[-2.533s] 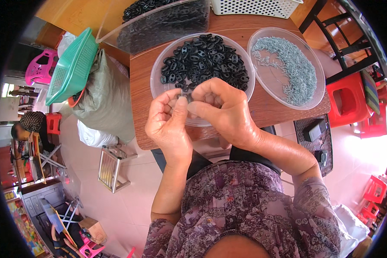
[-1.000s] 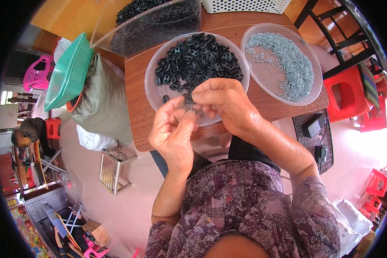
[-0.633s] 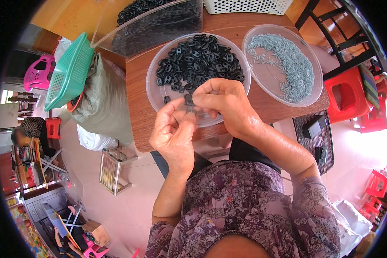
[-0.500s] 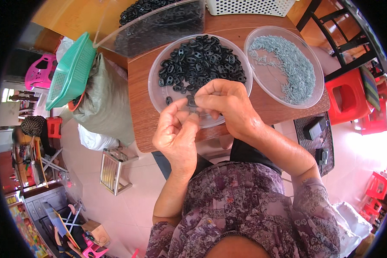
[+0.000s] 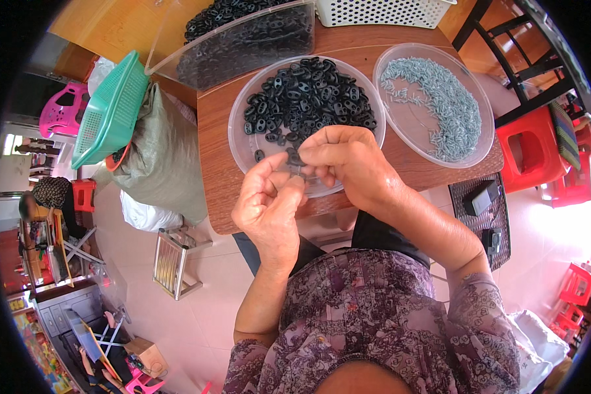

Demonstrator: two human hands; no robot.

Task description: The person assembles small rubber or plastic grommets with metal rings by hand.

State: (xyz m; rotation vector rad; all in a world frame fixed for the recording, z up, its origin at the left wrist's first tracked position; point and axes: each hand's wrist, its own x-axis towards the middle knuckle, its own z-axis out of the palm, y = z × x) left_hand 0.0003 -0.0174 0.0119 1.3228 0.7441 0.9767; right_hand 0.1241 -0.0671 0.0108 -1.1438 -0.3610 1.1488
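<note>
Over the near rim of a round clear tub (image 5: 235,148), my two hands meet with their fingertips almost touching. My right hand (image 5: 354,161) pinches a small black oval part with two holes (image 5: 293,157). In my left hand (image 5: 269,207), thumb and forefinger close on a thin grey pin (image 5: 300,172) just below that part; it is small and partly hidden. Many like black parts (image 5: 308,92) are heaped in the tub. Beside it on the right, a second round clear tub (image 5: 410,125) holds a spread of small grey-silver pins (image 5: 459,111).
Behind the tubs stand a clear bin (image 5: 243,56) of black parts and a white perforated basket (image 5: 384,12). Left of the wooden table (image 5: 220,190) are a sack (image 5: 171,151), a green basket (image 5: 115,111) and a metal-legged stool (image 5: 174,262). A red stool (image 5: 528,154) stands right.
Both hands stay almost in place; the right hand has shifted slightly down. The black part and the pin remain between the fingertips.
</note>
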